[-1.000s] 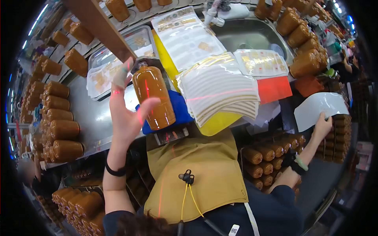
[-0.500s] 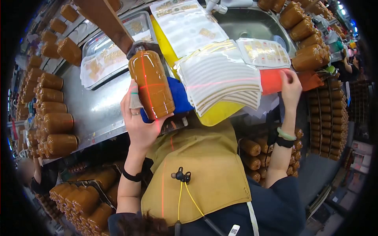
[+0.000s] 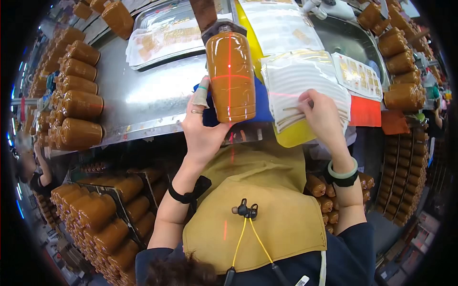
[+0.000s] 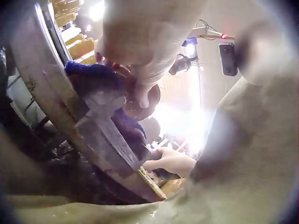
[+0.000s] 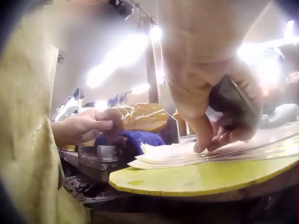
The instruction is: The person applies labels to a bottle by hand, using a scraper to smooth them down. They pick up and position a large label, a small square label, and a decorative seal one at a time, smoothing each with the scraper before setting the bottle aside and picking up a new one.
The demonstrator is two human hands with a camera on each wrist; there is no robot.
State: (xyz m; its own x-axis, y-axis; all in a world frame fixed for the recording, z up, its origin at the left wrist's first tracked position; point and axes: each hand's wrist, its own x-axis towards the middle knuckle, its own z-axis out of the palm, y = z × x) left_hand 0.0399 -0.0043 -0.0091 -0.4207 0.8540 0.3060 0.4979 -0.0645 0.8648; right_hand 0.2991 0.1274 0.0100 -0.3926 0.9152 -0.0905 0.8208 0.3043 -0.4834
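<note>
1. Brown glazed jugs (image 3: pixel 82 104) line the left side of the metal tabletop (image 3: pixel 138 102), seen from where I stand among the stock.
2. White printed sheets (image 3: pixel 164 40) lie farther along, marked in gold.
3. A person's left hand (image 3: pixel 202 121) grips a caramel bottle (image 3: pixel 231 88), fingers along its side, thumb at its base. The bottle lies on its side over a blue cloth (image 3: pixel 264 102), neck end at a dark bracket (image 3: pixel 213 29), red light lines crossing its body.
4. The right hand (image 3: pixel 324 112) bends its fingers onto a fanned stack (image 3: pixel 305 71) of white sheets above a yellow board (image 3: pixel 298 138); whether they pinch an edge, I cannot tell.
5. A red sheet (image 3: pixel 365 113) and a metal sink (image 3: pixel 343 40) lie beyond, with more bottles (image 3: pixel 404 97) at far right.
</note>
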